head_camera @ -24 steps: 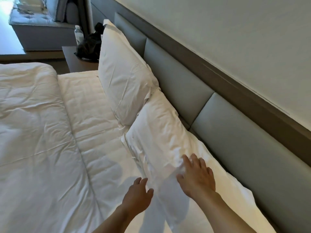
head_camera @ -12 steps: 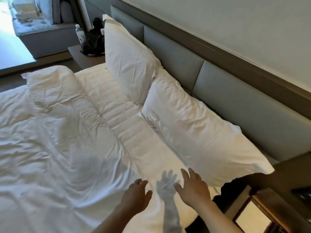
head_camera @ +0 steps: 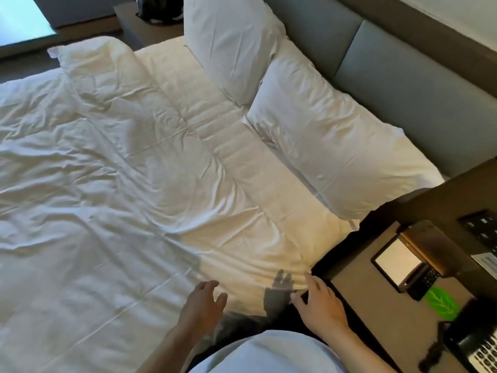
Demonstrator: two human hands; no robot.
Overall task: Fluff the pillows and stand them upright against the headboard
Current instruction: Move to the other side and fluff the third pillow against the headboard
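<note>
Two white pillows lean against the grey padded headboard (head_camera: 419,84). The near pillow (head_camera: 336,138) slopes back onto it, and the far pillow (head_camera: 231,41) stands more upright, its lower corner overlapping the near one. My left hand (head_camera: 200,308) hovers over the near edge of the bed, fingers apart and empty. My right hand (head_camera: 321,305) is at the bed's corner beside the nightstand, fingers spread, holding nothing. Both hands are well away from the pillows.
A rumpled white duvet (head_camera: 88,184) covers the left of the bed, with bare mattress pad (head_camera: 228,146) beside the pillows. A dark nightstand (head_camera: 403,297) at right carries a small screen device (head_camera: 398,262), a green leaf card (head_camera: 442,305) and a phone (head_camera: 473,348). A second nightstand (head_camera: 142,28) stands beyond the bed.
My right hand has come off the near pillow and both hands have drawn back to the bed's near edge. The view has pulled away and tilted down, bringing the nightstand into sight.
</note>
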